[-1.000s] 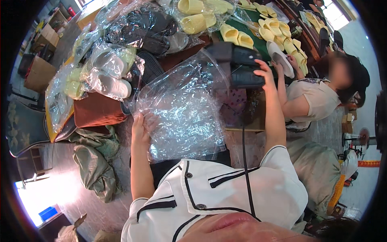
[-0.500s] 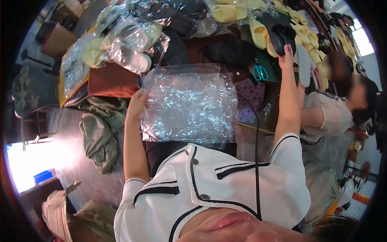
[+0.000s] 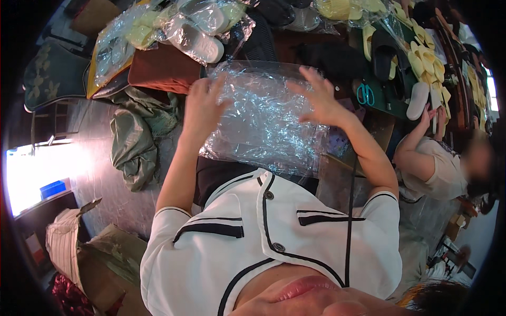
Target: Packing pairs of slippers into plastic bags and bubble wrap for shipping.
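Observation:
Clear plastic bags (image 3: 263,124) lie in front of me, wrinkled and shiny, reaching down to my lap. My left hand (image 3: 203,108) is over their left edge, its fingers spread and nothing gripped. Above the right part of the bags is my right hand (image 3: 319,102), also open with fingers apart; whether it touches the plastic I cannot tell. To its right, a black slipper (image 3: 383,58) rests on a green surface, near teal-handled scissors (image 3: 365,95).
Bagged white slippers (image 3: 195,42) and yellow ones (image 3: 340,8) are piled along the far side. A brown-red box-like block (image 3: 163,71) stands at the left. On the right, a co-worker holds a pale slipper (image 3: 418,100) near several loose yellow slippers (image 3: 424,58).
My right hand has let go of the black slipper and moved left over the bags. My left hand has loosened from the bags' edge and spread its fingers. The view has shifted slightly.

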{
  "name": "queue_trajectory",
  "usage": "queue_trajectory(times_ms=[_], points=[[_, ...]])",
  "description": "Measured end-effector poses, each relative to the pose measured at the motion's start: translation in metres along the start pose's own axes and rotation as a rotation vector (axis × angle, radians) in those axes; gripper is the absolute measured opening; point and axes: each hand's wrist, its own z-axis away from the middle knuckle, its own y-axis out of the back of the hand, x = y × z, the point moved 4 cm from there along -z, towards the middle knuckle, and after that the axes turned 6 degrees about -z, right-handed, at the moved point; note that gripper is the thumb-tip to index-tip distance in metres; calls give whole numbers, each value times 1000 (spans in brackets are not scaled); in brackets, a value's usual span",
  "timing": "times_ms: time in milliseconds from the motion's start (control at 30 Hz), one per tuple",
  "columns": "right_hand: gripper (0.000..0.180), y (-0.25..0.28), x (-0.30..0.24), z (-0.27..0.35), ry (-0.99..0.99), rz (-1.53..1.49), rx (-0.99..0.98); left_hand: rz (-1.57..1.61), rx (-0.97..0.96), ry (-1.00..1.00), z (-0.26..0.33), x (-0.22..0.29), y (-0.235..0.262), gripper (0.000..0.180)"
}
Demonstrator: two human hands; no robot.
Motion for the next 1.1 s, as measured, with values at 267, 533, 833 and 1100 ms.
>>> queue_trajectory(times_ms=[267,533,833,1100], points=[[100,-60,-48,31,-9,17,-579,-145,-388,-91,68,-3,-73,79],[74,-52,-50,34,54,-126,-796,-80,-529,-73,61,-9,-54,88],[49,21,6,-90,-2,-1107,-120,-119,-447,-236,5,34,-42,95],[97,-50,75,-187,-552,-1235,125,-134,-758,-134,26,41,-98,98]])
